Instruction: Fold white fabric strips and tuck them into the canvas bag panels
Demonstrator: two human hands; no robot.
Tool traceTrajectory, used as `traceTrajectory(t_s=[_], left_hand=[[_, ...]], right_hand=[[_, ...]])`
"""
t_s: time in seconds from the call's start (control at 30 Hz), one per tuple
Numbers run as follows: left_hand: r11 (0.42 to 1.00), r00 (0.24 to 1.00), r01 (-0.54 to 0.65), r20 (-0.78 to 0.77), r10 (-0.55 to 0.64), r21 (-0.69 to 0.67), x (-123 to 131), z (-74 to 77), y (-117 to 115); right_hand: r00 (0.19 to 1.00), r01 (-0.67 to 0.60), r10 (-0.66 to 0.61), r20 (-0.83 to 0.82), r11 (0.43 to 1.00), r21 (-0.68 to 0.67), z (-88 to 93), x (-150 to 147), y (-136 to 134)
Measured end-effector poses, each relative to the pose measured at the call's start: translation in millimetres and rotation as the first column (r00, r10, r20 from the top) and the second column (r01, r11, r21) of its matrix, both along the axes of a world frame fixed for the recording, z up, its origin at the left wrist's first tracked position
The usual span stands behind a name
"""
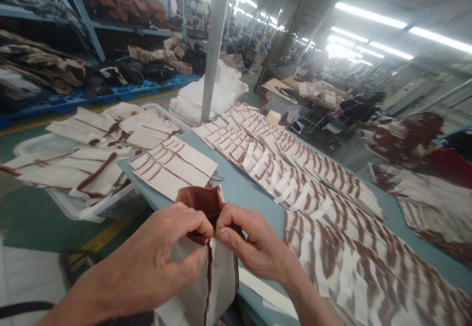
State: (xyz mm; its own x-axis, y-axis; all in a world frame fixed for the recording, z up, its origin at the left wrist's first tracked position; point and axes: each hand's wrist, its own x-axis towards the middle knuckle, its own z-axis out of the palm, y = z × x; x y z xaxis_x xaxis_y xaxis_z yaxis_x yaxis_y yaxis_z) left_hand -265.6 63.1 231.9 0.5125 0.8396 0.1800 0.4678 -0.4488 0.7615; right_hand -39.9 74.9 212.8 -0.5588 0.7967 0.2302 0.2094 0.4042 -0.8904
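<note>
Close to me I hold a cream fabric bag piece (pixel 221 281) with a reddish-brown lining showing at its open top. My left hand (pixel 162 252) pinches the top edge on the left of a brown-edged seam. On the other side of that seam, my right hand (pixel 247 235) grips the edge between thumb and forefinger. Both sets of fingertips nearly meet at the seam, which runs down the front of the piece. What lies inside the piece is hidden. Just beyond it, a small stack of flat cream pieces with brown edging (pixel 177 163) rests on the table.
A blue-grey table (pixel 254 193) carries long overlapping rows of cream pieces with brown edges (pixel 313 183), some with white strips. Left of it, a translucent plastic bin (pixel 70 203) overflows with similar pieces. A metal post (pixel 216 45) rises at the table's far edge. Shelves with materials stand behind.
</note>
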Motion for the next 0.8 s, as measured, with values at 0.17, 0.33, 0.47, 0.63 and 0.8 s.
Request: traceTrajectory(t_s=[0.17, 0.33, 0.47, 0.63, 0.8], left_hand=[[0.999, 1.0, -0.004, -0.014, 0.003, -0.039, 1.6, -4.1, 1.0], [1.0, 1.0, -0.011, 0.006, 0.011, -0.027, 3.3, -6.1, -2.0], [1.0, 1.0, -0.018, 0.005, 0.017, 0.025, 4.5, -5.7, -4.4], [0.997, 0.999, -0.008, -0.039, 0.011, 0.075, 6.1, -4.9, -3.7], [1.0, 0.999, 0.017, -0.044, -0.017, 0.0, 0.9, -5.7, -1.5]], right_hand=[[1.0, 0.011, -0.011, -0.005, 1.0, -0.005, -0.6, -0.5, -1.3], [1.0, 0.017, -0.017, 0.013, 1.0, -0.005, 2.2, -2.0, -3.4], [1.0, 0.014, -0.013, 0.028, 1.0, -0.028, 3.2, -1.8, -5.5], [0.998, -0.004, 0.006, 0.07, 1.0, -0.028, 6.4, 1.7, -8.1], [0.994, 0.012, -0.01, 0.108, 1.0, -0.022, 12.6, 4.8, -13.2]])
